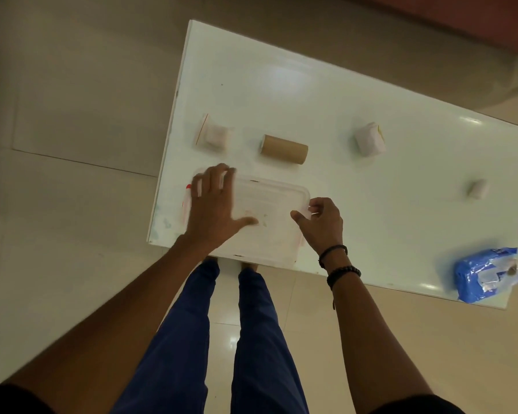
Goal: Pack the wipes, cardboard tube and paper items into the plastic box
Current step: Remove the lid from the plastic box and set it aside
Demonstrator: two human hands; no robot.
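Pressing my spread, flat left hand (211, 204) on the lidded translucent plastic box (263, 222) at the white table's (326, 115) near edge, I am pinching its right-side clip with my right hand (320, 225). Right of the box is lying the blue wipes pack (486, 274). Beyond the box are lying the brown cardboard tube (284, 149) and white folded paper bundles (214, 137).

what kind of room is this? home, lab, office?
Cannot say for sure; an indoor room, perhaps a home or a plain recording space. Clues: a glossy white table standing alone on a polished tiled floor, and small household items such as a cardboard tube and a blue wipes pack.
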